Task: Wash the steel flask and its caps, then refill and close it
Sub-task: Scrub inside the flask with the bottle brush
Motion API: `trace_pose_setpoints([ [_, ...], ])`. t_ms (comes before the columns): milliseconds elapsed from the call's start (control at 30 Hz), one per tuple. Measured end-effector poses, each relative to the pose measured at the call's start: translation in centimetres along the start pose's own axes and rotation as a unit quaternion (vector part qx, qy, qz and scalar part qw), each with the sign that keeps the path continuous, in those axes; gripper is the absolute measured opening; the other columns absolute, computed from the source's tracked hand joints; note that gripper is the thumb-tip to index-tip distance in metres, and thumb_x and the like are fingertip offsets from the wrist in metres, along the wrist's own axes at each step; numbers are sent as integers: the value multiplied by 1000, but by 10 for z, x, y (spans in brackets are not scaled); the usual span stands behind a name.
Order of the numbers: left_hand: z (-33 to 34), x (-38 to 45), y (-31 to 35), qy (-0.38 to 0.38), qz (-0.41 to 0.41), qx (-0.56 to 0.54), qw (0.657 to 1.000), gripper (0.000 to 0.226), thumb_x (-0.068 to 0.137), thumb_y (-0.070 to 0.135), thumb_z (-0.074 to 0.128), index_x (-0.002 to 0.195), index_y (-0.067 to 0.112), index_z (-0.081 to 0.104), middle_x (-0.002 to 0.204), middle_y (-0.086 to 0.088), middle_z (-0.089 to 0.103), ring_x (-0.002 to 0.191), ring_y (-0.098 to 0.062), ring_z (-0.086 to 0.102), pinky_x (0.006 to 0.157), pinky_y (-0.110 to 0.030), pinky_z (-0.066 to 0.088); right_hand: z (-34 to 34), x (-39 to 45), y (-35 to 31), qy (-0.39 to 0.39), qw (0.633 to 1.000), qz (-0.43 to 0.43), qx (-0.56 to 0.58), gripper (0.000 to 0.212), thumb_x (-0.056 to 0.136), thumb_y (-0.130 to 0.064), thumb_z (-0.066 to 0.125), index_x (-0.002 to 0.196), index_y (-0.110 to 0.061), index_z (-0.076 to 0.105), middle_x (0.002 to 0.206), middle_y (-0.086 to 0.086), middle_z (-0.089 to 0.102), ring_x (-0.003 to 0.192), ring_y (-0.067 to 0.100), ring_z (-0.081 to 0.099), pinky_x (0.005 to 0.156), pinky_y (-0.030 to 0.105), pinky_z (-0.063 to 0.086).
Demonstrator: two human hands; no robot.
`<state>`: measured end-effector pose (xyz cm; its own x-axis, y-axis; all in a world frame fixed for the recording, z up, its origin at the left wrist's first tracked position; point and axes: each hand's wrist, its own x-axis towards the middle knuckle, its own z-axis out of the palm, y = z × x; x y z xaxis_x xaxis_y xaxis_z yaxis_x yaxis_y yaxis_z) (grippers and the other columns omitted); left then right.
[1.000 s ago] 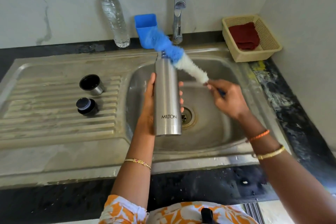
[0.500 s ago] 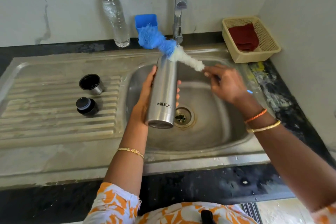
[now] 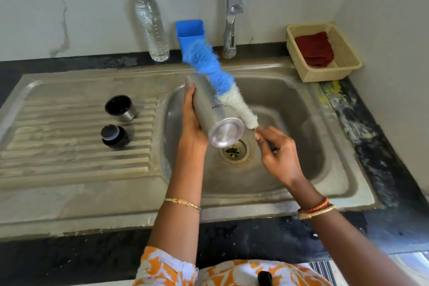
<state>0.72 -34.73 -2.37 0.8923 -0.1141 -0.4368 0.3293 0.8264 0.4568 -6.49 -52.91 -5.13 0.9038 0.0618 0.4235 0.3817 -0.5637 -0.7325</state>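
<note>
Left hand (image 3: 192,121) is gripping the steel flask (image 3: 214,111) tilted over the sink (image 3: 301,123); right hand (image 3: 276,153) is pinching the brush (image 3: 222,86), scrubbing outside. Caps (image 3: 115,136) unwashed, refill pending

The bottle brush (image 3: 216,76) is blurred, so its bristles smear into the steel flask (image 3: 210,109) and cover part of the flask's lettering; whether they touch it cannot be told. The flask's mouth is out of sight at its far end. The brush handle is hidden inside the grip of the right hand (image 3: 277,155).
</note>
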Motion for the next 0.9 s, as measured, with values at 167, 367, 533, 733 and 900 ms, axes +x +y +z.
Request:
trace_pose_setpoints([
  [167,27,-3,10,41,46,-29,998,52,86,55,54,110,10,61,78,-13,69,70,-27,68,63,-36,58,-22,-11,-4,53,997,-16,48,24,93,-13,52,97,5,68,72,-14,44,62,-1,43,57,10,33],
  [367,54,-5,6,72,57,-96,991,49,89,51,48,116,14,65,104,-10,73,91,-24,72,76,-38,59,-10,-12,-21,78,996,-9,49,20,88,1,57,104,0,69,75,-10,49,63,-2,47,59,6,34],
  [533,56,-1,-1,122,6,-117,986,62,82,54,56,132,17,58,126,-7,64,117,-31,61,97,-48,49,-14,10,-18,124,992,-13,20,26,90,-2,57,113,-4,67,80,-6,53,62,-2,47,58,8,36],
  [733,56,4,-1,154,35,-103,982,60,80,48,65,130,16,58,116,-10,69,104,-32,67,89,-50,54,-20,15,-13,123,992,25,34,25,91,-4,57,113,-6,67,76,-16,49,61,0,48,57,8,35],
  [900,63,-4,-3,91,31,-77,992,43,99,47,37,119,16,59,98,-11,72,89,-30,71,68,-34,55,-13,4,-14,85,995,-49,-1,30,90,-6,58,118,-14,66,81,-15,48,62,3,47,54,21,41],
])
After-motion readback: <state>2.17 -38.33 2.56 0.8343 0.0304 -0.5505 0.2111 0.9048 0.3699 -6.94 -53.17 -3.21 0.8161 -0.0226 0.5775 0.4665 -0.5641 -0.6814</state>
